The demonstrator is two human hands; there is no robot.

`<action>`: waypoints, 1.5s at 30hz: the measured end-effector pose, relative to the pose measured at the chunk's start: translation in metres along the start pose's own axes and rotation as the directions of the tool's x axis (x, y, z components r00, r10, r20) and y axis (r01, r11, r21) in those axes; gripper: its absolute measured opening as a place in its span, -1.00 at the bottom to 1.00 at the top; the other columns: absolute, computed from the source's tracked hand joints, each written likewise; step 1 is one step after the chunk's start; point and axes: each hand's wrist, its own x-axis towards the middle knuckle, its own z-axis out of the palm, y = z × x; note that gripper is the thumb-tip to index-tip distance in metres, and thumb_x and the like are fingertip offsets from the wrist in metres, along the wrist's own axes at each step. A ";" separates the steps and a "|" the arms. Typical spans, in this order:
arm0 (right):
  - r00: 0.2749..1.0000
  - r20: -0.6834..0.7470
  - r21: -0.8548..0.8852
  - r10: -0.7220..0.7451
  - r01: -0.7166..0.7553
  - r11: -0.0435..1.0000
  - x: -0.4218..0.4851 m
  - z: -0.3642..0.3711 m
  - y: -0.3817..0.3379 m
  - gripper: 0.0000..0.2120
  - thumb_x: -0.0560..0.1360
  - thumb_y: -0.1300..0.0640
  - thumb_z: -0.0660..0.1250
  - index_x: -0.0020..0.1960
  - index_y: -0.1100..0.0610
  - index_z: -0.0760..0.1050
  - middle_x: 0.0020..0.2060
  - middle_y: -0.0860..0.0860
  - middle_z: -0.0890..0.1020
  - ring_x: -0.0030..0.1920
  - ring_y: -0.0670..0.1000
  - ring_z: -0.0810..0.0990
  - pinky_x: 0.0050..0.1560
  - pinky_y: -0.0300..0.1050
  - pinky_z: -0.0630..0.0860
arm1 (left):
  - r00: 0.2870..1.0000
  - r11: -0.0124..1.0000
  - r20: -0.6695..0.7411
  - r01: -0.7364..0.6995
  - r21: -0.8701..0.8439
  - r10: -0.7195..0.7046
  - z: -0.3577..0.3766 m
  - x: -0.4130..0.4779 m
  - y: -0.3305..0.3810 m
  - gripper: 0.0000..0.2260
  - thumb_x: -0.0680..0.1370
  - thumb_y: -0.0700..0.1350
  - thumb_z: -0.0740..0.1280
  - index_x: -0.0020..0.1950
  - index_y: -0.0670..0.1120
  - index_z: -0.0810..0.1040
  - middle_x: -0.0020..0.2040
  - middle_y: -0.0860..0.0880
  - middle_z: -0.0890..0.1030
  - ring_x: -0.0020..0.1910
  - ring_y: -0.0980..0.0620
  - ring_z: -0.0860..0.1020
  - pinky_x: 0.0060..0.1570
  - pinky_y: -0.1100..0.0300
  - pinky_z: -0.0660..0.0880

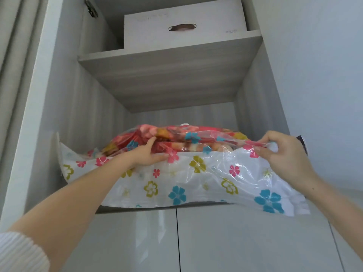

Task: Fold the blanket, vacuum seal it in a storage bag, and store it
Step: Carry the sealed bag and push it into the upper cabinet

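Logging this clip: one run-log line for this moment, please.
stage: storing; bag: in cupboard, front overhanging; left hand: presses bag; right hand: pinches bag edge

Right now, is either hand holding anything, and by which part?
The right hand pinches the flower-printed vacuum storage bag by its loose plastic near the right edge. The left hand only presses against the bagged blanket.

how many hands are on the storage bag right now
2. The left hand presses the storage bag at its front middle, thumb on the blanket; the right hand pinches the bag's upper right edge.
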 end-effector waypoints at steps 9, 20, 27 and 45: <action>0.945 0.145 0.339 -0.292 0.230 0.912 -0.029 0.113 -0.100 -0.94 0.54 0.19 0.26 -0.05 0.06 0.49 -0.19 -0.26 0.54 -0.09 -0.22 0.52 -0.03 -0.31 0.45 | 0.929 0.944 -0.354 -0.015 -0.330 -0.109 0.011 0.029 -0.086 -0.48 0.50 -0.07 0.38 0.41 -0.09 0.32 0.18 -0.08 0.54 0.17 -0.08 0.49 0.07 0.15 0.39; 0.928 0.374 0.302 0.010 -0.132 0.944 0.046 0.092 0.009 -0.27 0.36 0.22 0.50 0.43 -0.03 0.27 0.18 0.05 0.54 0.20 0.04 0.52 0.30 0.12 0.39 | 0.936 0.810 0.263 0.338 -0.479 -0.235 -0.062 -0.032 0.031 -0.09 0.20 0.54 0.19 0.39 0.00 0.36 0.45 -0.13 0.26 0.33 -0.32 0.34 0.06 -0.33 0.45; 0.738 0.669 0.007 0.093 -0.131 0.991 0.079 0.118 0.051 -0.06 0.17 -0.21 0.55 0.43 -0.27 0.14 0.38 -0.17 0.30 0.38 -0.03 0.26 0.40 -0.02 0.22 | 0.960 0.619 0.267 0.258 -0.742 -0.080 -0.033 -0.010 0.039 -0.30 0.01 0.16 0.58 0.08 -0.06 0.57 0.15 -0.17 0.58 0.18 -0.23 0.50 0.22 -0.28 0.32; 0.822 -0.270 -0.298 -0.501 0.424 0.855 0.024 0.187 -0.019 -0.58 0.16 0.06 0.51 -0.52 0.03 0.22 -0.60 -0.05 0.29 -0.59 0.03 0.31 -0.44 -0.24 0.02 | 0.984 0.776 -0.115 -0.176 -0.605 0.133 -0.055 0.006 -0.050 -0.20 0.41 -0.54 0.25 0.48 0.12 0.15 0.21 0.08 0.50 -0.05 0.22 0.58 -0.10 0.39 0.47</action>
